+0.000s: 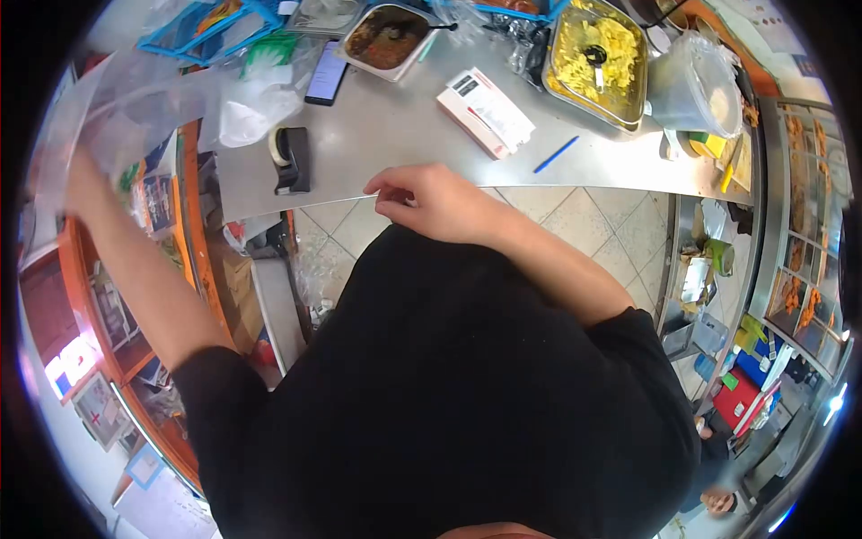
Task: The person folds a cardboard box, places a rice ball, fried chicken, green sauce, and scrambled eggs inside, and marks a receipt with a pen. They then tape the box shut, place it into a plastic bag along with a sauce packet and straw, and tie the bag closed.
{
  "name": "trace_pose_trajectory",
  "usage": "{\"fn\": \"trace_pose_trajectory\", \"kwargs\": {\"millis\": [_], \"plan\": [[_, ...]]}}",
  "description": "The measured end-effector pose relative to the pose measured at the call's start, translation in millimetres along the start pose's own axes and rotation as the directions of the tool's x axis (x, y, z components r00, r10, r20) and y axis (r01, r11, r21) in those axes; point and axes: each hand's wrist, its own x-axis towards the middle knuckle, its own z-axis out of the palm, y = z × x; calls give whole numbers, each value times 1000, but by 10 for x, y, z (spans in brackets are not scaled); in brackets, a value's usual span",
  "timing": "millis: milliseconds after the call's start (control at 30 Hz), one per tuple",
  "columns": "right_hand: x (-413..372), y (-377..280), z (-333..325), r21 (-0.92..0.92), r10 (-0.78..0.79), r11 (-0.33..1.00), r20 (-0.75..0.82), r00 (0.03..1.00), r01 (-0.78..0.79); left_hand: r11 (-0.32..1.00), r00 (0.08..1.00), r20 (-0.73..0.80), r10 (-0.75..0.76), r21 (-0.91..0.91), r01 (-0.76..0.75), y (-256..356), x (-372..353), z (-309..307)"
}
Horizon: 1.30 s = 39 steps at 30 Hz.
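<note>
My left arm stretches out to the far left, and my left hand point(81, 171) is partly covered by translucent plastic bags point(148, 103). Its fingers are hidden, so whether it grips the plastic does not show. In front of my chest, at the counter's near edge, hovers my right hand point(422, 199). Its fingers are loosely curved, with a gap between thumb and forefinger and nothing held. Beyond it on the steel counter point(377, 135) lie a white and pink box point(485, 112) and a blue pen point(556, 154). A black tape dispenser point(292, 160) stands to its left.
A phone point(326, 74) lies near a tray of dark reddish food point(388, 40). At the back right are a pan of yellow food point(597, 58) and a clear plastic tub point(691, 85). Orange shelving point(193, 234) borders the left; another person point(718, 485) is at lower right.
</note>
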Motion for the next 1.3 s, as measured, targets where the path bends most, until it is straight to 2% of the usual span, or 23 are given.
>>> {"fn": "trace_pose_trajectory", "kwargs": {"millis": [33, 67, 100, 133, 167, 200, 233, 367, 433, 467, 533, 567, 700, 767, 900, 967, 1000, 1033, 1067, 1133, 1167, 1200, 1300], "plan": [[-102, 33, -9, 71, 82, 994, 50, 995, -85, 973, 967, 225, -124, 217, 74, -130, -163, -287], [-197, 40, -31, 83, 83, 993, 49, 995, -87, 778, 926, 219, -309, -502, 378, 673, -492, -596], [-300, 32, -67, 105, 14, 994, -81, 997, -5, 114, 851, 206, -482, -949, 294, 1489, -822, -913], [-374, 33, -113, 116, -51, 990, -210, 976, 76, 252, 971, 170, -168, -945, 209, 1679, -1309, -944], [-404, 54, -175, 129, -43, 989, -208, 977, 71, 192, 873, 385, -298, -872, 450, 2632, -1837, -1249], [-413, 72, -240, -121, -274, 962, -342, 899, 247, -249, 621, 781, -64, -615, 748, 2937, -2144, -1382], [-414, 83, -298, -383, -509, 848, -403, 760, 365, 184, 584, 804, -111, -561, 807, 3396, -2509, -1459], [-385, 153, -324, -293, -637, 762, -182, 749, 577, -11, 494, 867, 61, -494, 869, 4127, -3117, -1809], [-342, 310, -174, 213, -383, 883, -191, 904, 419, -159, 469, 882, 51, -456, 876, 4127, -3198, -1888], [-331, 352, -206, 226, -386, 880, -177, 906, 419, -160, 462, 886, 33, -452, 878, 4048, -3218, -1928], [-292, 411, -285, 539, -150, 838, 77, 986, 86, 510, 612, 722, 322, -677, 531, 3830, -3229, -2069], [-252, 400, -261, 628, -88, 777, 69, 994, 25, 644, 520, 799, 300, -573, 508, 3818, -3187, -2209], [-99, 185, -358, 398, -243, 896, 66, 968, 198, 769, 563, 781, 270, -527, 362, 3876, -3210, -2355], [-29, 34, -446, 266, -209, 950, 157, 965, 162, 712, 563, 807, 176, -499, 493, 3868, -3181, -2371], [131, 40, -335, 116, -269, 959, 88, 959, 258, 659, 685, 675, 274, -651, 377, 3882, -3215, -2168], [142, 39, -286, -92, -248, 965, -22, 968, 246, 342, 437, 898, 45, -425, 838, 3916, -3340, -2041], [135, 47, -258, -98, -242, 966, -34, 970, 237, 342, 438, 897, 61, -431, 835, 3887, -3425, -1917], [126, 58, -234, -304, -436, 891, -368, 821, 337, 51, 373, 924, 87, -378, 924, 3861, -3512, -1760], [117, 63, -227, -530, -618, 782, -590, 520, 329, -239, 313, 940, 138, -275, 931, 3831, -3539, -1657], [-180, -30, -203, -571, -629, 770, -607, 485, 284, -311, 280, 952, 121, -231, 922, 3748, -3452, -1592], [-416, -120, -121, -382, -396, 900, -507, 766, 212, -387, 232, 969, 88, -182, 904, 3722, -3420, -1567], [-569, -165, -43, -198, -120, 979, -317, 941, 58, -460, 177, 982, 60, -130, 878, 3710, -3417, -1530], [-637, 24, 499, -28, 123, 989, -368, 922, -144, -439, 246, 900, 360, -69, 896, 3541, -3479, -1461]]}}
